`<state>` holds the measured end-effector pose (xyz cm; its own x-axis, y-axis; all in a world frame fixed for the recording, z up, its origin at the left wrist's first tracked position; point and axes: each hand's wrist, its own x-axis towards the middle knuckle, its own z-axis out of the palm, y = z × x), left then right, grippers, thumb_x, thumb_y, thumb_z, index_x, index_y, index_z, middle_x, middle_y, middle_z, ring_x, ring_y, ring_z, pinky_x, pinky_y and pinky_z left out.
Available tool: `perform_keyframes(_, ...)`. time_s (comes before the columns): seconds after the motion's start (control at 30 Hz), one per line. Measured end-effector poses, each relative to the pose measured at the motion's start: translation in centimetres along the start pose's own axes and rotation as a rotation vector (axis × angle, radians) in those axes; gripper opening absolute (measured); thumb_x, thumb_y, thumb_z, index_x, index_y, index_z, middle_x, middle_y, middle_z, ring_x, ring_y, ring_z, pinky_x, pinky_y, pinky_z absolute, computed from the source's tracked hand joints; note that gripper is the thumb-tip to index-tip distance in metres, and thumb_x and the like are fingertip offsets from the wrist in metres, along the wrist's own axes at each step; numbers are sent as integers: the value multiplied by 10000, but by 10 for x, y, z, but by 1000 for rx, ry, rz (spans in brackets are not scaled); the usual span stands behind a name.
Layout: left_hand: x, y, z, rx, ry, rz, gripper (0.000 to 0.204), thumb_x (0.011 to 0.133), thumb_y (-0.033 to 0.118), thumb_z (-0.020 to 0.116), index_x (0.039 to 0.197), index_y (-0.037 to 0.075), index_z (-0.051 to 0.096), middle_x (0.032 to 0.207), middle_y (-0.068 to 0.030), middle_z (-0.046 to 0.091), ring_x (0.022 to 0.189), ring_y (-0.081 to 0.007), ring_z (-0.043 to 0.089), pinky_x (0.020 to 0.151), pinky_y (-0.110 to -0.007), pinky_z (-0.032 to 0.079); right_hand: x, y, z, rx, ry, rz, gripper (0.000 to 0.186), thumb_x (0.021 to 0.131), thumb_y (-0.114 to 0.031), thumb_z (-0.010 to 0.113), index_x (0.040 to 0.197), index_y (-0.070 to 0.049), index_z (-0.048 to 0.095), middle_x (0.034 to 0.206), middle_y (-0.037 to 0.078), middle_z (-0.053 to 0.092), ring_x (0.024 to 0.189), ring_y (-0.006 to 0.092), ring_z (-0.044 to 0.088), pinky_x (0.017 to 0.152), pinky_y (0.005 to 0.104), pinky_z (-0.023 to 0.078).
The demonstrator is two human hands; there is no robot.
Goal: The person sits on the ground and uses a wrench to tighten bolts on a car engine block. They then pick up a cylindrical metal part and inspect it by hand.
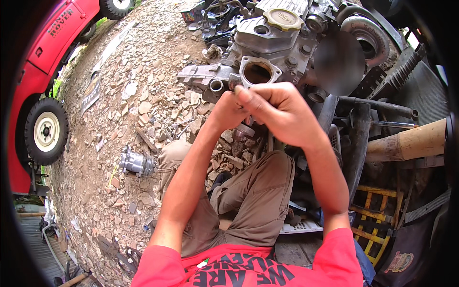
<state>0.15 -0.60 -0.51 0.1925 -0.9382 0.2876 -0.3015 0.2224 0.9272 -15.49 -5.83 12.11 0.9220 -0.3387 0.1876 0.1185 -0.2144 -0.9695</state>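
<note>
Both my hands are closed and meet in front of a grey metal engine (265,42). My left hand (228,114) is curled, its fingers pressed together beside the right thumb. My right hand (287,114) is bent over it in a pinch. Whatever sits between them is hidden by the fingers. A small dark piece (234,80) shows just above the knuckles; I cannot tell whether it is held or belongs to the engine. Just beyond the hands is a round flanged opening (258,71), with a short pipe stub (216,86) to its left. A yellowish cap (283,19) tops the engine.
Broken stones cover the ground (114,95) on the left, where a silver cylindrical part (137,161) lies. A red vehicle (48,55) stands at far left. Metal pipes (361,138), a bamboo pole (411,143) and a yellow frame (375,191) crowd the right. A coiled housing (366,36) is at upper right.
</note>
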Motion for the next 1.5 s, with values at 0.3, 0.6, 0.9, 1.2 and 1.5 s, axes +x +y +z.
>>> perform_keyframes(0.3, -1, 9, -6, 107, -50, 77, 94, 857, 78, 679, 918, 13, 710, 683, -41, 677, 561, -124, 623, 515, -271, 488, 0, 6, 5, -35, 232, -136, 392, 969, -238, 630, 668, 8, 578, 544, 7, 474, 560, 29, 392, 475, 270, 343)
perform_keyframes(0.6, 2, 8, 0, 121, -32, 171, 90, 885, 108, 664, 904, 39, 719, 609, -45, 642, 502, -116, 610, 482, -276, 477, -9, 4, -23, 69, 152, -162, 300, 981, -213, 621, 819, 30, 686, 652, 0, 611, 617, 23, 505, 517, 233, 409)
perform_keyframes(0.9, 3, 18, -4, 127, -93, 87, 77, 894, 99, 676, 922, 45, 724, 629, -29, 641, 507, -101, 593, 476, -271, 466, -10, 2, -29, -238, 9, -230, 404, 975, -277, 618, 678, -13, 543, 553, -1, 507, 522, 60, 439, 474, 243, 336)
perform_keyframes(1.2, 5, 7, 5, 157, -30, 127, 85, 874, 110, 719, 918, 40, 740, 606, -37, 628, 490, -97, 576, 473, -275, 451, -21, 34, -54, 31, -187, -327, 435, 992, -210, 592, 605, -22, 527, 502, -15, 440, 467, 58, 400, 444, 275, 328)
perform_keyframes(1.5, -5, 1, -2, 279, 5, 59, 142, 772, 68, 789, 883, 24, 712, 790, -49, 681, 649, -122, 629, 566, -289, 508, -18, 45, -37, 5, 3, -667, 408, 855, -110, 708, 566, -49, 425, 526, 67, 383, 462, 271, 394, 475, 386, 310)
